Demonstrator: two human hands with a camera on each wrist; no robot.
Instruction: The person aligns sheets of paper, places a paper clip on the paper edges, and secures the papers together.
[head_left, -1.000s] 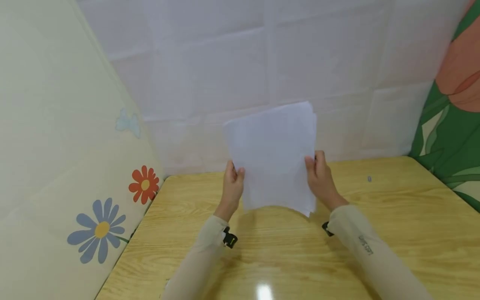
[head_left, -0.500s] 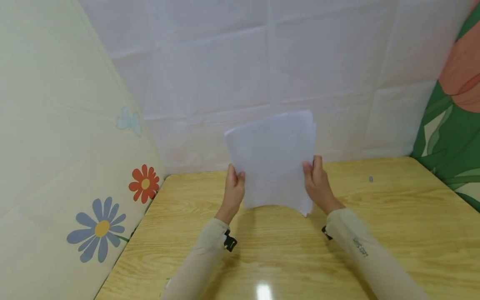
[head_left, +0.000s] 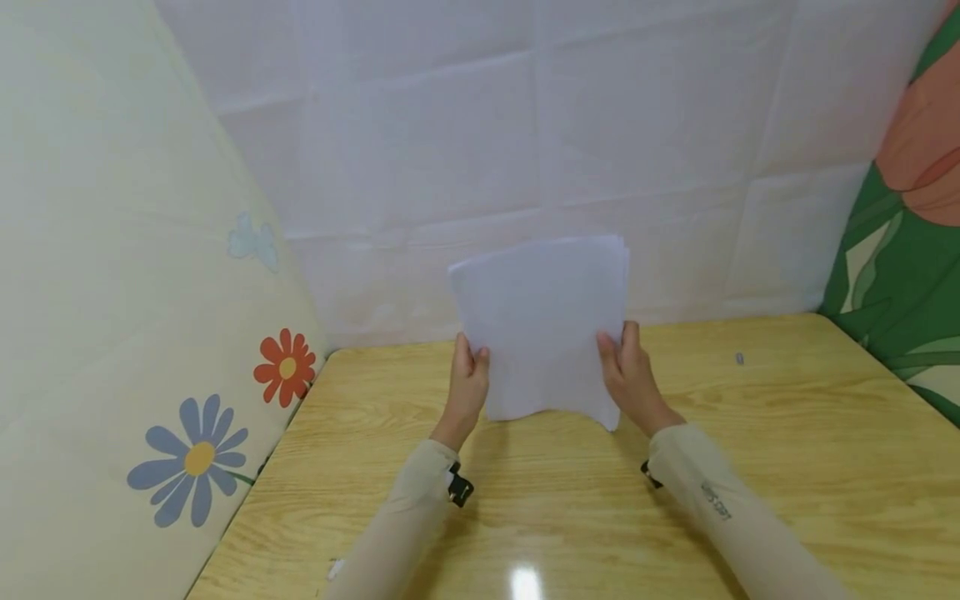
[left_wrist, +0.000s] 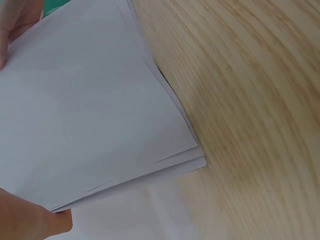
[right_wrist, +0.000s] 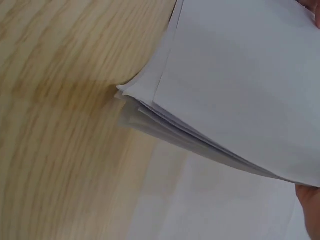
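A stack of white paper point(head_left: 543, 325) stands nearly upright between my hands, its lower edge bowed and close over the wooden table. My left hand point(head_left: 468, 387) grips the left edge, thumb on the near face. On the opposite edge my right hand point(head_left: 633, 375) pinches the sheets the same way. In the left wrist view the sheets point(left_wrist: 95, 105) lie slightly out of line at one corner. The right wrist view shows the paper's corner point(right_wrist: 145, 92) fanned into several layers, with the lower sheets sticking out past the top one.
The wood-grain table point(head_left: 540, 492) runs back to a white sheeted wall point(head_left: 420, 150). A small grey object point(head_left: 739, 358) lies at the right rear, and a small white piece point(head_left: 335, 568) lies by the left sleeve. Flower-decorated panels point(head_left: 198, 458) border the left side.
Both hands and the paper have come down a little, the right hand also shifting slightly left. The top edge sits lower, and the sheets at the right look more even.
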